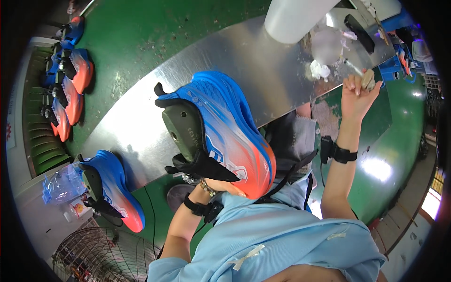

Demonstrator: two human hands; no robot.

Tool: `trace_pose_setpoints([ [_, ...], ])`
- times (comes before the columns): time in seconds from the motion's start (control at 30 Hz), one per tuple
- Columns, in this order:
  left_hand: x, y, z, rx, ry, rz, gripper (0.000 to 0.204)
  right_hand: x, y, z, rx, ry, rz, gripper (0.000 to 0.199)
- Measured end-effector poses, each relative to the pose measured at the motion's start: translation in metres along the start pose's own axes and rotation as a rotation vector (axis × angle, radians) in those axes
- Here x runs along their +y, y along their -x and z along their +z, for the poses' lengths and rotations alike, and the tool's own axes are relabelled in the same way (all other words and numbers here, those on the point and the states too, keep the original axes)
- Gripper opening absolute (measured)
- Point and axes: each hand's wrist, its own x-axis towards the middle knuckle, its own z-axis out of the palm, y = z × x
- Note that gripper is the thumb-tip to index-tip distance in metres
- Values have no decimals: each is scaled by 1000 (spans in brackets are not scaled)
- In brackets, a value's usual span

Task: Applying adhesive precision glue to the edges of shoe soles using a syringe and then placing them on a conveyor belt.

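A blue and orange shoe upper (225, 127) on a dark grey last (185, 127) is held up close in front of me, sole side up. My left hand (221, 185) grips it from beneath at the orange toe end, mostly hidden by the shoe. My right hand (358, 94) is raised to the right over the edge of the metal table (244, 61) and is closed on the wooden handle of a brush (364, 77), whose tip points toward a small white pot (326, 44).
A second lasted blue and orange shoe (110, 190) lies at the table's left end beside a clear plastic bag (61, 183). Several more shoes (70, 89) stand on a rack at far left. A white roll (293, 19) stands at the back. A wire fan guard (103, 256) is below left.
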Motion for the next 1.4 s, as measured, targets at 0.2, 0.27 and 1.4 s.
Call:
trace_pose_setpoints([
  [0.2,24,12,21,223,286,27,82,-17,17,29,53,77,-185,39],
  [0.27,66,-9,24,320,436,237,76,-22,24,24,30,92,-238,38],
  [1.4,173,-121,90,189,-44,160,38,14,125,103,-697,-119,179,36],
])
